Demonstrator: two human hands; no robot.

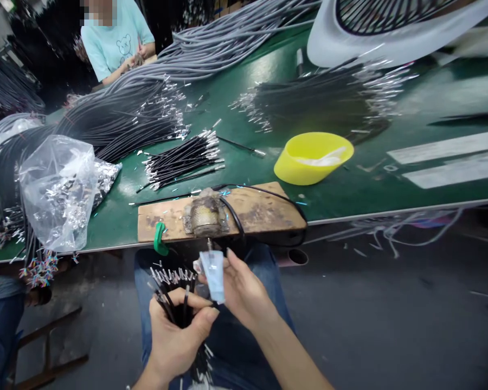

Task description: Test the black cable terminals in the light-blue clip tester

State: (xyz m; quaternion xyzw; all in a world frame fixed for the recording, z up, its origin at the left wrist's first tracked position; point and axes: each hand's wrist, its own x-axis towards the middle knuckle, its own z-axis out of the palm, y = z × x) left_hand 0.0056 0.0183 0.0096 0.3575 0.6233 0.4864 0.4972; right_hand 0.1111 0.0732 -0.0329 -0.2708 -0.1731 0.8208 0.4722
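My left hand (183,336) is closed around a bundle of short black cables (174,309) with silvery tips, held above my lap. Beside it, to the right, my right hand (244,292) has its fingers curved at a small pale blue and white piece (214,275); motion blurs the contact. Just above that piece, a thin metal shaft points down from a small round motor (206,213). The motor is fixed to a wooden board (264,208) at the table's front edge, with a green clamp (160,238) at its left.
Short black cables (183,160) lie behind the board, left of a yellow cup (314,157). A clear plastic bag (59,192) and long cables (117,114) are on the left. Another person (117,46) sits across the green table (244,143). A white fan (374,46) stands at back right.
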